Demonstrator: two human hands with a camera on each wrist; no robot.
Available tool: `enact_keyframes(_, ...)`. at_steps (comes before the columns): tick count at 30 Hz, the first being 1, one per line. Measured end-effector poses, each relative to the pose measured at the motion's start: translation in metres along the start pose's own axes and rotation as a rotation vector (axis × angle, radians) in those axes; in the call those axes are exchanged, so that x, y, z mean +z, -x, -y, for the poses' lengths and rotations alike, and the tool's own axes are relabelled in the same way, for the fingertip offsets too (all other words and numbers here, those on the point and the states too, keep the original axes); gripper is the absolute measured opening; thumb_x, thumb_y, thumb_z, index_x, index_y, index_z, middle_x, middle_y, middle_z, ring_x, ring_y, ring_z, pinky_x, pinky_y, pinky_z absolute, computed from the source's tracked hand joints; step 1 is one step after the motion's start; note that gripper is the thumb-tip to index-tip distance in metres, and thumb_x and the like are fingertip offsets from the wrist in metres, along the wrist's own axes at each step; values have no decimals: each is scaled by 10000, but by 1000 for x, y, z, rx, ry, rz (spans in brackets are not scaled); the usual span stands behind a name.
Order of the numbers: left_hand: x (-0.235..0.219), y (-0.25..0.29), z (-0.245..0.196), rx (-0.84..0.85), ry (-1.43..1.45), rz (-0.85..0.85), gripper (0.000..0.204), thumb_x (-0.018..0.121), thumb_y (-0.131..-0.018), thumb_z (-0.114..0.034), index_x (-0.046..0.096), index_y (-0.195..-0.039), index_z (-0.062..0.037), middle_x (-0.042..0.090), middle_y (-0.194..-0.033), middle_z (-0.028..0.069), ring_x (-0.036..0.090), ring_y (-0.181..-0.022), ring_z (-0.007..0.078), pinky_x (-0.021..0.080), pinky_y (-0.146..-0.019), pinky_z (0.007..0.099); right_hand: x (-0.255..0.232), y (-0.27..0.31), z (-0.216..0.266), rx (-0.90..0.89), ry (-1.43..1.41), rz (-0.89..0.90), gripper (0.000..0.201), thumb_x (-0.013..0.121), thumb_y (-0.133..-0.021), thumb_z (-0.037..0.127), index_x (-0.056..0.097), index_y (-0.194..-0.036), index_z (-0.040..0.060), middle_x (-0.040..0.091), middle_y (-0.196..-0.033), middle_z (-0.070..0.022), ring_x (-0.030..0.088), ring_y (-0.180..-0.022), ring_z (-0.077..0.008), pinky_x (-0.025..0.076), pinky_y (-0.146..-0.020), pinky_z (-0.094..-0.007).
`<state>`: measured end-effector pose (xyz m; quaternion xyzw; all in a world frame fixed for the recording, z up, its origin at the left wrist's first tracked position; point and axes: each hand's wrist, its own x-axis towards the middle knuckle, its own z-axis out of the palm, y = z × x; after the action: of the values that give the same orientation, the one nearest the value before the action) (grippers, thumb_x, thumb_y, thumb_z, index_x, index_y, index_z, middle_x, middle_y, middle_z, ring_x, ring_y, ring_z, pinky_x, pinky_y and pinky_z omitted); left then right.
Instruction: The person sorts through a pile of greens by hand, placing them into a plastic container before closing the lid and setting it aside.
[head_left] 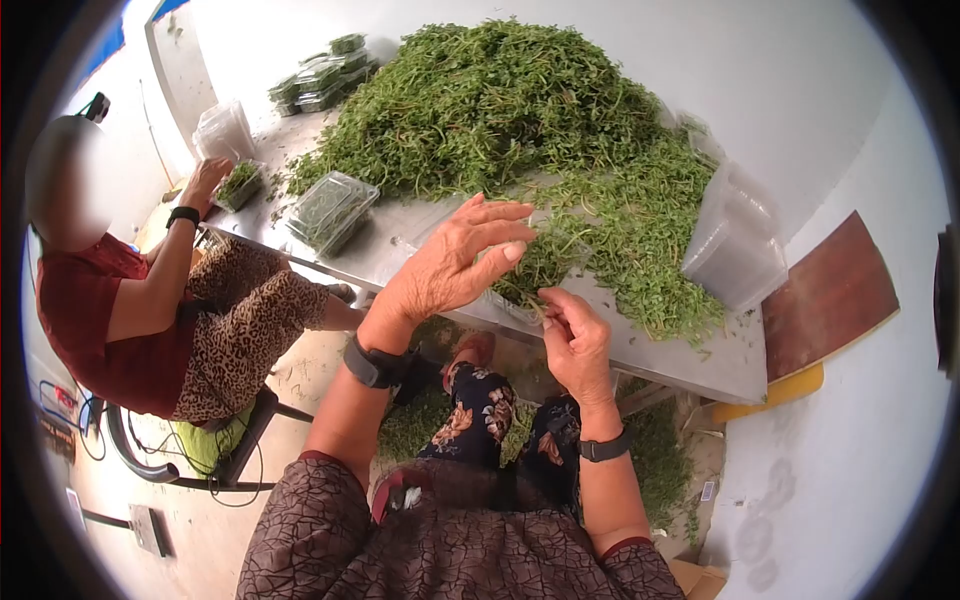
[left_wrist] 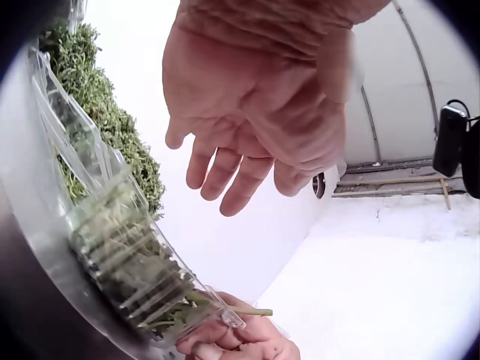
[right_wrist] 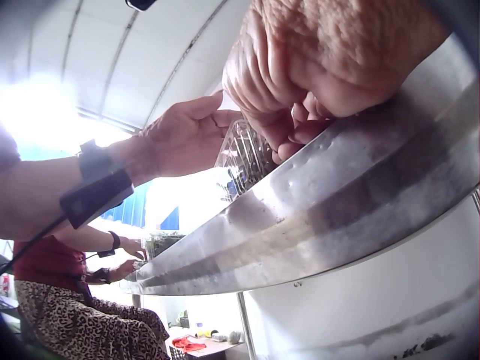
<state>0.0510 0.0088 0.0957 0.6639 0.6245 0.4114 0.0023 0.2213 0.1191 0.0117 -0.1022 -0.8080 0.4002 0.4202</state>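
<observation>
A clear plastic clamshell box [head_left: 512, 300] stuffed with green herb sprigs sits at the near edge of the steel table [head_left: 690, 360]. My right hand [head_left: 570, 335] pinches the box's near corner, its fingers [left_wrist: 240, 345] curled on the plastic rim. My left hand [head_left: 480, 250] hovers just above the box with straight fingers and holds nothing. In the left wrist view, its palm [left_wrist: 247, 142] is open over the box [left_wrist: 127, 255]. From the right wrist, my right hand [right_wrist: 292, 97] grips the box [right_wrist: 247, 154] at the table edge [right_wrist: 337, 217]. A big herb pile [head_left: 500, 100] lies behind.
A second person [head_left: 150, 310] sits at the left with a hand on a herb box [head_left: 240, 185]. A filled closed box [head_left: 330, 210] lies mid-table, more are stacked at the far end [head_left: 320, 75]. Empty clear boxes are stacked at the right [head_left: 735, 240].
</observation>
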Motion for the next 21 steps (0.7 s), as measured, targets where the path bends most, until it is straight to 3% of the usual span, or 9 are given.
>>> enact_keyframes(4, 3, 22, 8, 28, -104, 119, 409, 628, -843, -389, 651, -1124, -92, 534, -1300, 151, 439, -1260, 341, 218, -1125, 521, 2, 0, -4, -15, 2, -19, 330, 557, -761, -95, 620, -1055, 41, 639, -824, -115, 647, -705, -209, 502, -614, -288)
enact_keyframes(7, 13, 35, 15, 61, -317, 162, 363, 665, -815, -346, 659, -1090, -109, 552, -1249, 145, 445, -1252, 329, 221, -1119, 540, 1, 1, -4, -14, 6, -16, 327, 557, -759, -99, 622, -1048, 38, 629, -810, -101, 629, -679, -191, 491, -600, -277)
enact_keyframes(8, 16, 37, 16, 64, -296, 117, 332, 700, -780, -313, 662, -1030, -98, 589, -1135, 126, 460, -1234, 304, 209, -1122, 548, 1, 0, -3, 2, -1, -12, 322, 557, -757, -101, 622, -1043, 34, 623, -802, -93, 619, -665, -182, 485, -593, -272)
enact_keyframes(14, 23, 32, 18, 39, -402, 137, 348, 723, -722, -339, 675, -948, -80, 612, -984, 89, 497, -1169, 262, 175, -1131, 549, 2, -1, -3, 3, 17, -15, 303, 553, -759, -101, 624, -1027, 20, 612, -788, -84, 601, -650, -166, 474, -581, -267)
enact_keyframes(18, 16, 33, 9, 14, -388, 171, 368, 718, -728, -362, 680, -962, -81, 611, -1022, 109, 514, -1137, 272, 186, -1129, 547, 2, 1, -5, 9, 10, -11, 308, 548, -760, -101, 623, -1033, 20, 611, -787, -86, 603, -654, -166, 479, -590, -267)
enact_keyframes(21, 8, 36, 5, 71, -352, 61, 445, 693, -777, -434, 667, -1042, -77, 598, -1100, 123, 508, -1172, 297, 178, -1133, 542, 3, 2, -7, 8, 21, -25, 315, 544, -760, -102, 620, -1040, 21, 618, -794, -91, 612, -666, -172, 487, -601, -271)
